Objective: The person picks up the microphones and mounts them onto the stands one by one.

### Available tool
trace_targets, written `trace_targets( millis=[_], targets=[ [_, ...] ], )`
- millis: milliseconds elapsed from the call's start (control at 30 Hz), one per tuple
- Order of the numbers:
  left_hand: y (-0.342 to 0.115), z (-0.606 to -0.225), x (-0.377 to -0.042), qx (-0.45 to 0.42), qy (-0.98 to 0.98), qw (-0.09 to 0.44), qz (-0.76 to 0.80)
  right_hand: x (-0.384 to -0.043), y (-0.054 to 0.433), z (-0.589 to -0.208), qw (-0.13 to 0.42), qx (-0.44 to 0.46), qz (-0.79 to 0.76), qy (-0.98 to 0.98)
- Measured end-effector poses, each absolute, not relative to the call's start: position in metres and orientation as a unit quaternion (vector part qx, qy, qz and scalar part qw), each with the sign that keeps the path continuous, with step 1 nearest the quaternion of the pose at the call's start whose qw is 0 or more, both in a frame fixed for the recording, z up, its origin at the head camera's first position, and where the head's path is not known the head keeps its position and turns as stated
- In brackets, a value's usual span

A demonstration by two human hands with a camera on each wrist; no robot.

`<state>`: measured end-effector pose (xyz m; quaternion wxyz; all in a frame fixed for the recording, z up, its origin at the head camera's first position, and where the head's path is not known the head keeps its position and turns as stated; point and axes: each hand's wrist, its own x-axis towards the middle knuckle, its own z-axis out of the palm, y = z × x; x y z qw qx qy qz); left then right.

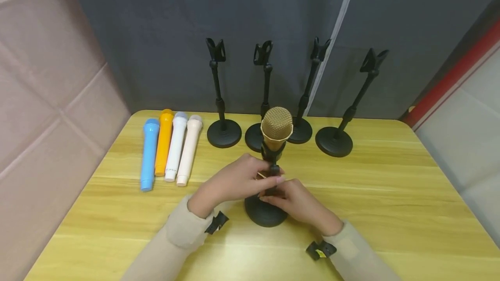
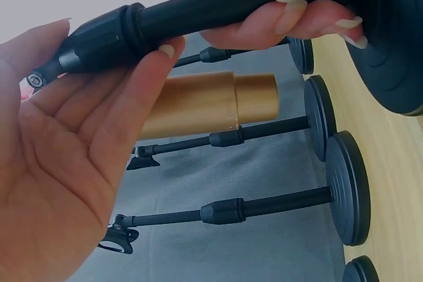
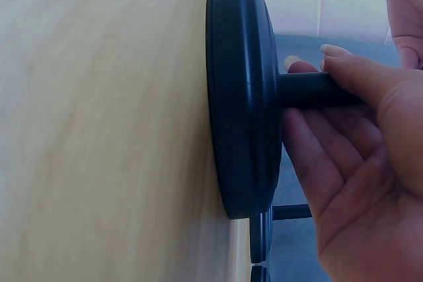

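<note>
A gold microphone point(image 1: 277, 125) sits head up in the clip of a black desktop stand point(image 1: 265, 212), in front of me. My left hand point(image 1: 241, 178) holds the stand's upper part, its fingers around the thick collar point(image 2: 109, 39) below the clip joint. Lower down, my right hand point(image 1: 300, 200) grips the pole point(image 3: 310, 90) between thumb and fingers, just above the round base point(image 3: 241, 97). In the left wrist view the microphone's gold handle point(image 2: 205, 105) shows behind the pole. Both hands hide much of the pole in the head view.
Several black stands with bare clips, such as the leftmost stand point(image 1: 224, 133) and the rightmost stand point(image 1: 334, 141), line the table's back edge. Blue point(image 1: 149, 155), orange point(image 1: 164, 142), white point(image 1: 176, 146) and pale pink point(image 1: 190, 151) microphones lie at left on the wooden table point(image 1: 390, 211).
</note>
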<state>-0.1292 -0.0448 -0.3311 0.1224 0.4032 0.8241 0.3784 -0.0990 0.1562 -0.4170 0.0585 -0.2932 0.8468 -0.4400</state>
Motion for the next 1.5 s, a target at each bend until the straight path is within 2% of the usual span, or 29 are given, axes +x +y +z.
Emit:
trace_targets(
  millis=[200, 567, 967, 1167, 1367, 1500],
  targets=[
    [-0.045, -0.331, -0.127, 0.399, 0.836, 0.096, 0.363, -0.098, 0.157, -0.418, 0.05, -0.299, -0.427, 0.852],
    [-0.046, -0.326, -0.121, 0.3, 0.878, 0.079, 0.365, -0.098, 0.156, -0.418, 0.05, -0.297, -0.429, 0.852],
    [-0.048, -0.328, -0.119, 0.391, 0.861, 0.035, 0.323, -0.099, 0.157, -0.419, 0.065, -0.29, -0.423, 0.856],
    [-0.046, -0.328, -0.118, 0.357, 0.879, 0.008, 0.317, -0.098, 0.158, -0.419, 0.062, -0.293, -0.426, 0.854],
    [-0.048, -0.325, -0.118, 0.328, 0.876, 0.029, 0.353, -0.099, 0.158, -0.419, 0.067, -0.287, -0.436, 0.851],
    [-0.05, -0.323, -0.119, 0.328, 0.866, 0.066, 0.372, -0.099, 0.157, -0.418, 0.064, -0.284, -0.435, 0.852]
  ],
)
